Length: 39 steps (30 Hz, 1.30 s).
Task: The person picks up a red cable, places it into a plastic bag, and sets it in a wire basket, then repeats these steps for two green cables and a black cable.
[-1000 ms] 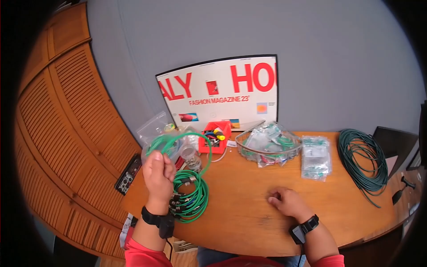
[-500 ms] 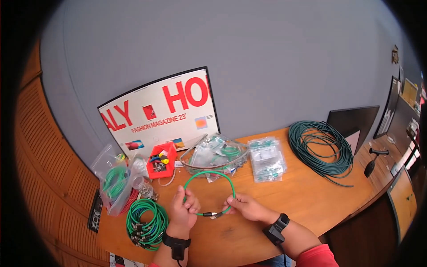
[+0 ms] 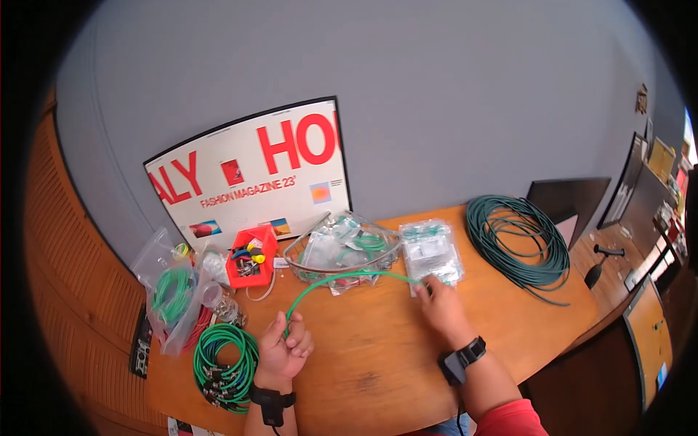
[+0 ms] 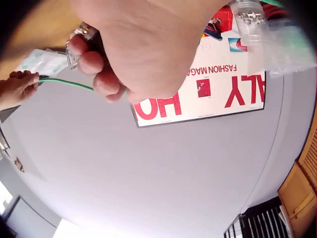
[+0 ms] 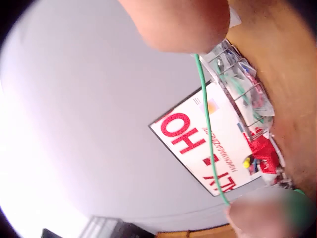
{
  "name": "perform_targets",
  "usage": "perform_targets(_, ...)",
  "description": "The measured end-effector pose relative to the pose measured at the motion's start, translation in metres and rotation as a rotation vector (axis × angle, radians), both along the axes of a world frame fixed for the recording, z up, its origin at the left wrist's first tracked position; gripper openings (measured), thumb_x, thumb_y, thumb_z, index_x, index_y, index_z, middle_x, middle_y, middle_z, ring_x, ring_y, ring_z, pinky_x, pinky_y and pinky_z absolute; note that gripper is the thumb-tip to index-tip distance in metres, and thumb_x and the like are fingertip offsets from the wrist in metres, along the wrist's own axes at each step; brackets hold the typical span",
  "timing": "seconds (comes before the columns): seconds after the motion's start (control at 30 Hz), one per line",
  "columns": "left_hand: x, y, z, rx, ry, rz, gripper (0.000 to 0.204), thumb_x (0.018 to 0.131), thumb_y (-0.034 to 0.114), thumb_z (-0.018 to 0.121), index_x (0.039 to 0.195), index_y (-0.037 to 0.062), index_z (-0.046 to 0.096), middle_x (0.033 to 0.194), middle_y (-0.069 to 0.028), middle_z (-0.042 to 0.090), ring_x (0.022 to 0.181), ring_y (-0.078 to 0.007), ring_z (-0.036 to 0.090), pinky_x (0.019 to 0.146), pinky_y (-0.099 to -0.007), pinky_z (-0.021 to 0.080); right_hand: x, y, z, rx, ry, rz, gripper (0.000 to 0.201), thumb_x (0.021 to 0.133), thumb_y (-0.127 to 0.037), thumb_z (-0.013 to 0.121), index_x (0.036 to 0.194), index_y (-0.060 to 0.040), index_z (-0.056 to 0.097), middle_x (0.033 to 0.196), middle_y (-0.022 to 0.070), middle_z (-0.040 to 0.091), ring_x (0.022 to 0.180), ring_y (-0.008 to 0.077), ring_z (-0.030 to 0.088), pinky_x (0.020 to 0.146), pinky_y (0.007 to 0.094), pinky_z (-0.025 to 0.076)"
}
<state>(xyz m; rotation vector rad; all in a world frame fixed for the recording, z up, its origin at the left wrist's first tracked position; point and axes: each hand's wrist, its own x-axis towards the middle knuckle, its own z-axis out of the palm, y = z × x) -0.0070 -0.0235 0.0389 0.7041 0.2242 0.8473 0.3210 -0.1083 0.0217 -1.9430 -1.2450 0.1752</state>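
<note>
A green cable [image 3: 347,275] arches between the two hands above the table. The left hand [image 3: 284,349] grips one end with curled fingers. At the cable's other end, the right hand [image 3: 440,305] pinches it in front of the plastic packets [image 3: 430,251]. In the left wrist view the cable [image 4: 67,82] runs from the left hand [image 4: 143,44] to the distant right hand [image 4: 19,89]. The right wrist view shows the cable [image 5: 207,119] hanging from the right hand [image 5: 183,22] toward the left hand [image 5: 257,215]. The ends inside the hands are hidden.
Coiled green cables [image 3: 225,367] lie left of the left hand. Behind stand a zip bag [image 3: 171,298], a red bin [image 3: 251,256], a wire basket [image 3: 342,251] and a monitor [image 3: 251,174]. A dark green cable coil [image 3: 518,247] lies at right.
The cable was a raised loop in the left hand, then a closed ring between both hands; its ends are now apart. The right hand has moved right and forward. The head view has turned right.
</note>
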Motion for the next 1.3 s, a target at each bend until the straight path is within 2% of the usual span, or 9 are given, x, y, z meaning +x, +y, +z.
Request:
perform_targets(0.1,0.002,-0.001,0.007,0.074,0.050,0.190,0.038,0.105,0.037,0.048,0.120,0.0045,0.061,0.070,0.0020,0.050,0.057,-0.0118,0.045,0.056,-0.0268,0.036,-0.030,-0.013,0.007,-0.322,-0.245,0.405,0.026,0.095,-0.031,0.061,0.104,-0.0069,0.069,0.088,0.0230,0.069,0.085,0.0409,0.067,0.076,0.0501,0.053)
perform_targets(0.23,0.003,0.004,-0.004,0.325,0.342,0.380,0.043,0.106,0.034,0.047,0.134,0.0028,0.055,0.090,-0.0035,0.066,0.065,-0.0097,0.052,0.061,-0.0237,0.040,-0.078,-0.036,0.021,-0.526,-0.079,1.050,0.031,0.097,-0.031,0.061,0.118,-0.0101,0.068,0.100,0.0183,0.071,0.093,0.0380,0.067,0.082,0.0447,0.052)
perform_targets(0.33,0.016,-0.002,-0.009,0.533,0.588,0.203,0.047,0.108,0.034,0.045,0.141,0.0011,0.050,0.103,-0.0076,0.070,0.074,-0.0093,0.060,0.068,-0.0223,0.045,-0.100,-0.046,0.033,-0.497,0.039,1.284,0.030,0.100,-0.031,0.060,0.119,-0.0098,0.068,0.101,0.0178,0.071,0.094,0.0371,0.067,0.081,0.0436,0.052)
perform_targets(0.4,0.019,-0.009,-0.006,0.553,0.653,0.099,0.047,0.109,0.033,0.042,0.142,-0.0008,0.048,0.105,-0.0091,0.072,0.080,-0.0108,0.065,0.073,-0.0233,0.049,-0.097,-0.050,0.046,-0.448,0.096,1.273,0.028,0.101,-0.030,0.059,0.115,-0.0082,0.069,0.100,0.0166,0.071,0.092,0.0362,0.067,0.079,0.0420,0.052)
perform_targets(0.47,0.020,-0.011,-0.008,0.574,0.695,-0.169,0.049,0.109,0.034,0.042,0.142,-0.0027,0.048,0.100,-0.0090,0.072,0.078,-0.0125,0.066,0.071,-0.0241,0.049,-0.087,-0.053,0.049,-0.288,0.206,1.003,0.025,0.099,-0.028,0.062,0.109,-0.0058,0.070,0.096,0.0159,0.071,0.088,0.0354,0.067,0.077,0.0413,0.053)
perform_targets(0.5,0.023,-0.012,-0.011,0.517,0.649,-0.218,0.051,0.109,0.035,0.042,0.141,-0.0043,0.048,0.095,-0.0094,0.071,0.075,-0.0135,0.066,0.070,-0.0250,0.050,-0.084,-0.046,0.046,0.089,0.203,0.948,0.021,0.098,-0.024,0.065,0.102,-0.0038,0.070,0.090,0.0150,0.069,0.081,0.0336,0.066,0.073,0.0395,0.052)
perform_targets(0.7,0.033,-0.028,-0.009,0.272,0.312,-0.484,0.054,0.108,0.038,0.043,0.141,-0.0041,0.048,0.084,-0.0069,0.066,0.082,-0.0206,0.067,0.077,-0.0322,0.052,-0.056,-0.028,0.043,0.305,0.117,0.590,0.013,0.094,-0.016,0.070,0.094,-0.0032,0.070,0.084,0.0126,0.065,0.074,0.0297,0.063,0.066,0.0367,0.049)
perform_targets(1.0,0.039,-0.029,-0.010,0.098,0.138,-0.524,0.054,0.108,0.040,0.043,0.135,-0.0058,0.050,0.067,0.0032,0.041,0.069,-0.0147,0.054,0.083,-0.0389,0.050,-0.050,-0.016,0.031,0.467,-0.141,0.332,0.015,0.088,-0.019,0.075,0.093,-0.0052,0.070,0.079,0.0120,0.063,0.071,0.0316,0.061,0.062,0.0391,0.049)
perform_targets(1.3,0.042,-0.034,-0.011,0.093,0.148,-0.465,0.043,0.107,0.039,0.044,0.114,0.0006,0.060,0.062,0.0045,0.037,0.060,-0.0139,0.049,0.074,-0.0373,0.050,-0.051,-0.013,0.027,0.379,-0.121,0.267,0.016,0.089,-0.019,0.073,0.091,-0.0039,0.069,0.082,0.0129,0.064,0.074,0.0343,0.061,0.065,0.0416,0.049)
